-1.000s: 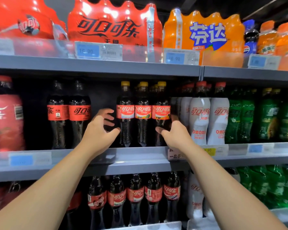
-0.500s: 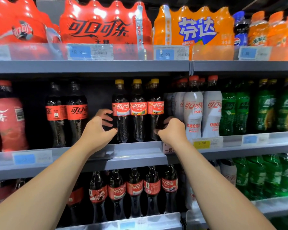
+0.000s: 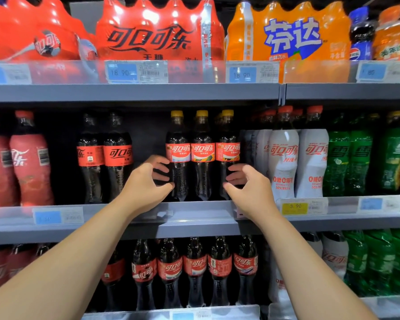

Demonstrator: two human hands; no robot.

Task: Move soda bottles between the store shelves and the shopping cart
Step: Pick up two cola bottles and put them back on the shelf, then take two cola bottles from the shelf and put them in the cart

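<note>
Middle shelf, cola section. Three yellow-capped bottles stood upright in a touching row at the front edge.

Your left hand was grasping the left yellow-capped bottle below its red label, with the fingers round the far side and the thumb on the near side. Your right hand was grasping the right yellow-capped bottle at the same height in a mirrored hold. How firmly either hand gripped could not be told. The middle yellow-capped bottle stood between them, untouched. All three bases were on the shelf.

Black-capped cola bottles stood to the left, apart from the row. White-sleeved bottles stood just beside your right hand, with green bottles beyond them. A yellow price tag sat on the rail under the white ones.

The shelf above held a red multipack and an orange multipack. The shelf below held more red-label cola bottles.
</note>
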